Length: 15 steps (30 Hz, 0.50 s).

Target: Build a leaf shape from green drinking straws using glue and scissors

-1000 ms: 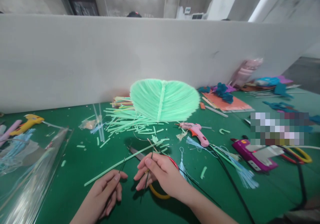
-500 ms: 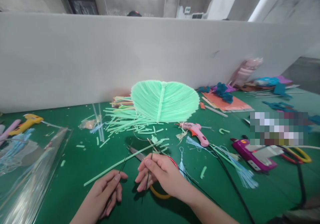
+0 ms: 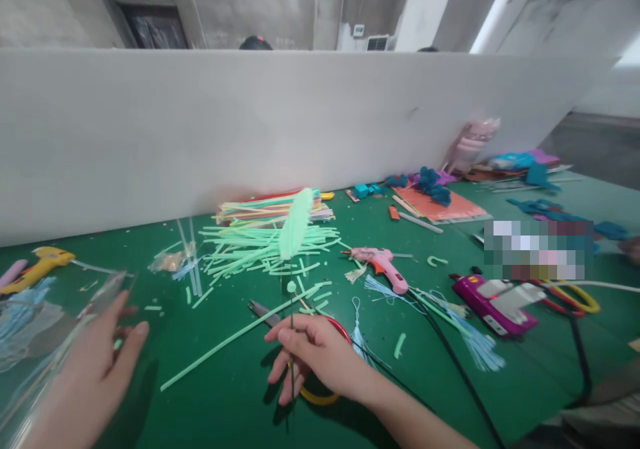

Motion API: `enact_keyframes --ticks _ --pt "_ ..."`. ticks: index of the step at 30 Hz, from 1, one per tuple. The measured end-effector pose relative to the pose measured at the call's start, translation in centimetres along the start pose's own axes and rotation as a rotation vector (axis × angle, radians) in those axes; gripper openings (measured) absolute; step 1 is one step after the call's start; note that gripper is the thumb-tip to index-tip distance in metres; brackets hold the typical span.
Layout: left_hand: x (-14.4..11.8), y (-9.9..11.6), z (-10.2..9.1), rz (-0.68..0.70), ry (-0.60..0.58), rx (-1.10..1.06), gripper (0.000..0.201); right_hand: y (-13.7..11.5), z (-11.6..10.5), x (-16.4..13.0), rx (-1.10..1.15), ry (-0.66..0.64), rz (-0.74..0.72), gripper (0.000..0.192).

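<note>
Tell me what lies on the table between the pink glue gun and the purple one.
In the head view, blue tassel strands and a black cord lie between the pink glue gun and the purple one.

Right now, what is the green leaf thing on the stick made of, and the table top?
The green leaf looks like thin matte plastic straws set side by side; matching cut straws lie behind it. Its stem, pinched in the right hand, seems to be dark wire. The table top looks like green felt, dull and glare-free.

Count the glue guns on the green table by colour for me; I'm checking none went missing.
Pink glue gun: 1
Yellow glue gun: 1
Purple glue gun: 1
Total: 3
</note>
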<state>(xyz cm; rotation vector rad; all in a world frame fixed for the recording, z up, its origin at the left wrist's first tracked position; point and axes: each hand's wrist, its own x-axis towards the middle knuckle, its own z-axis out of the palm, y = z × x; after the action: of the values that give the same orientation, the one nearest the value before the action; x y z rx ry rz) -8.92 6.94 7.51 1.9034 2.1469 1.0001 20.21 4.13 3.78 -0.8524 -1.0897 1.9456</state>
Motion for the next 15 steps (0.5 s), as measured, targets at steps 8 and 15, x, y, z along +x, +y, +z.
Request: enact_keyframes --ticks 8,15 --pt "-2.2 5.0 2.2 0.010 -0.334 -0.286 0.049 0.2 0.5 0.0 -0.017 0.033 0.000 0.044" --pt "-6.0 9.5 6.4 -0.164 -0.712 -0.818 0.045 1.4 0.8 0.5 -0.054 0.061 -0.006 0.048"
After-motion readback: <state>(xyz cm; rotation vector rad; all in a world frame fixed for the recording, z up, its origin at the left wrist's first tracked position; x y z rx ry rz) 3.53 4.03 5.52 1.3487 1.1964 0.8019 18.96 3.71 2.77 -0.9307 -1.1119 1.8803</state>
